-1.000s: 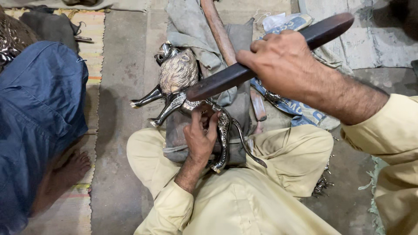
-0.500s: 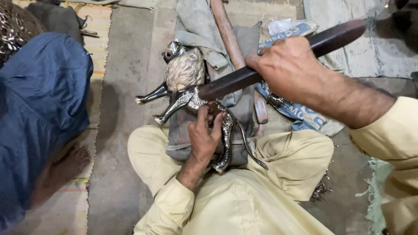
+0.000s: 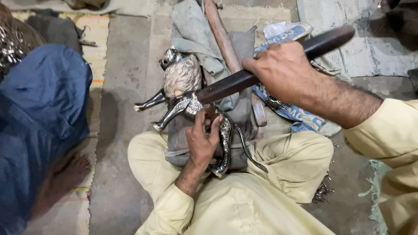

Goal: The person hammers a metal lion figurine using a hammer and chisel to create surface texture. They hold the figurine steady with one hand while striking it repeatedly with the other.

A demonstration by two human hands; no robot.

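Silvery metal catches the light on the animal figure (image 3: 187, 98), an embossed lion-like casting that lies on its side across a grey cloth pad (image 3: 237, 113) on the seated person's lap, just above the knees of the pale yellow trousers (image 3: 278, 174). Compared with half a second earlier, the whole scene sits slightly lower and to the right in the view; the figure keeps the same lie on the pad, and the dark tool has hardly shifted over it.

Curled around the figure's rear part, the left hand (image 3: 202, 139) presses it down onto the pad, thumb and fingers spread over the metal near the hind leg and the long curved tail (image 3: 248, 150); the grasp is firm but not a full fist. Clenched tight around the middle of a long dark file-like bar (image 3: 230, 85), the right hand (image 3: 283, 72) holds it slanted, handle end high toward the upper right, the lower end touching the figure's flank by the front legs.

Behind the pad a brown wooden stick (image 3: 220, 35) lies along the concrete floor (image 3: 126, 109), with a blue and white printed bag (image 3: 283, 32) to its right. At the left edge sits another person in blue cloth (image 3: 39, 117), a bare foot (image 3: 65, 174) on a striped mat.
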